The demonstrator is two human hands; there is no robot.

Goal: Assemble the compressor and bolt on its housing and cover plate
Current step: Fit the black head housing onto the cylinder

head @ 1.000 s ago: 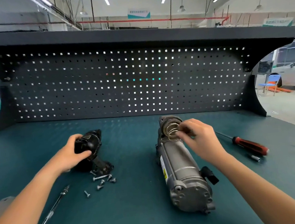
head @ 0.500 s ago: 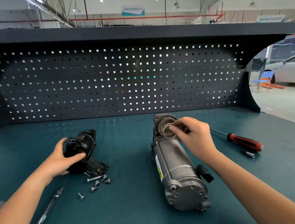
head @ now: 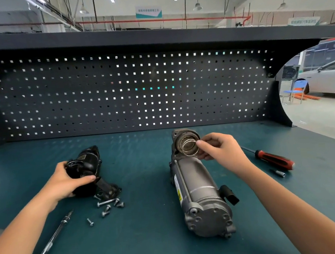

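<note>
Compressor body (head: 196, 187) lies lengthwise on the tabletop (head: 152, 239), open end away from the person. Right hand (head: 221, 150) pinches a spring (head: 188, 147) at that opening, probably to seat it. Left hand (head: 66, 182) grips the black housing (head: 87, 164), likely to have it ready; bolts (head: 108, 207) lie beside.

The compressor body (head: 193, 177) was dull silver-grey metal, with a white and yellow label strip (head: 178, 192) along its left flank and a black plug (head: 230, 197) on its right side. The spring (head: 188, 147) in its far end was bright silver. Left of the compressor body, the housing (head: 89, 166) was glossy black, and the bolts (head: 108, 207) beside it were silver. To its right lay a screwdriver (head: 275, 161) with a red and black handle. Beneath it the bench mat (head: 152, 239) was deep teal. Behind it the pegboard (head: 119, 94) was dark charcoal, patterned with a regular grid of small square holes.
</note>
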